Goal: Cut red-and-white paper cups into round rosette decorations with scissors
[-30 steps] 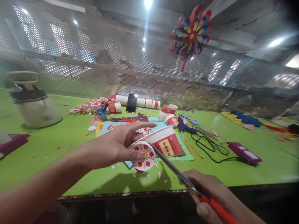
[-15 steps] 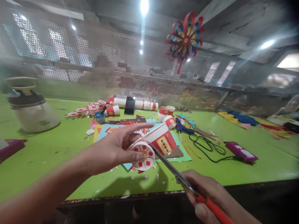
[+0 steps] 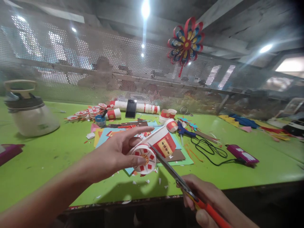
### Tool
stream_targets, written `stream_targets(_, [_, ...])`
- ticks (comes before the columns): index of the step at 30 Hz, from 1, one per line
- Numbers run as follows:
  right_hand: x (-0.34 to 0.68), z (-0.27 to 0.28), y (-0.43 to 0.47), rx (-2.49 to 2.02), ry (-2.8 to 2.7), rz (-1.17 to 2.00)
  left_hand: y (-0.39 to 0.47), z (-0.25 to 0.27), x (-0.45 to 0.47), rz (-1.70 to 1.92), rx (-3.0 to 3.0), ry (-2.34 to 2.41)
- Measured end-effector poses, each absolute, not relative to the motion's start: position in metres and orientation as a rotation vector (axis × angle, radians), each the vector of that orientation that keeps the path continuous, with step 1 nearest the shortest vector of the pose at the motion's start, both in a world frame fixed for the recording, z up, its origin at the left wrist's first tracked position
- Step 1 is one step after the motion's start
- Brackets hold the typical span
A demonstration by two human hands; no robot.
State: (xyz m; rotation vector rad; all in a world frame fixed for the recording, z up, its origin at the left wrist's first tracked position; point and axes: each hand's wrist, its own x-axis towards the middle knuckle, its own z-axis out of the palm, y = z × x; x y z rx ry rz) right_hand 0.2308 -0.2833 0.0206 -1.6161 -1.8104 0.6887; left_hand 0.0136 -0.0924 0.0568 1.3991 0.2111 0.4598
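Note:
Between its thumb and fingers, my left hand point(image 3: 116, 152) grips a cut paper cup point(image 3: 163, 141). The cup's round base, patterned with red diamonds, faces me, and a red and white flap of its wall sticks out to the right. My right hand point(image 3: 201, 196) is wrapped round the orange handles of a pair of scissors point(image 3: 172, 171). The blade tips touch or lie just in front of the cup where the flap meets the base; which of the two I cannot tell.
Coloured paper sheets point(image 3: 187, 161) and white scraps lie beneath. Behind are a phone point(image 3: 131, 108), stacked cups point(image 3: 144, 107) and a blue jar point(image 3: 100, 121). A blue glue gun point(image 3: 186, 130) trails a black cord on the right. A large jug point(image 3: 33, 118) stands left.
The view has shifted slightly, and both hands sit almost as before. The scissor blades stay at the cup, with no clear new cut visible.

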Motion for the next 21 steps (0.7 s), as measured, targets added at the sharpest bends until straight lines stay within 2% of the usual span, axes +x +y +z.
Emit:
stream_targets(11, [0.217, 0.02, -0.279, -1.57, -1.731, 0.581, -0.092, 0.052, 0.013, 0.525, 1.401, 0.22])
stream_targets(21, [0.222, 0.021, -0.273, -1.575, -1.801, 0.649, -0.091, 0.046, 0.012, 0.52, 1.362, 0.239])
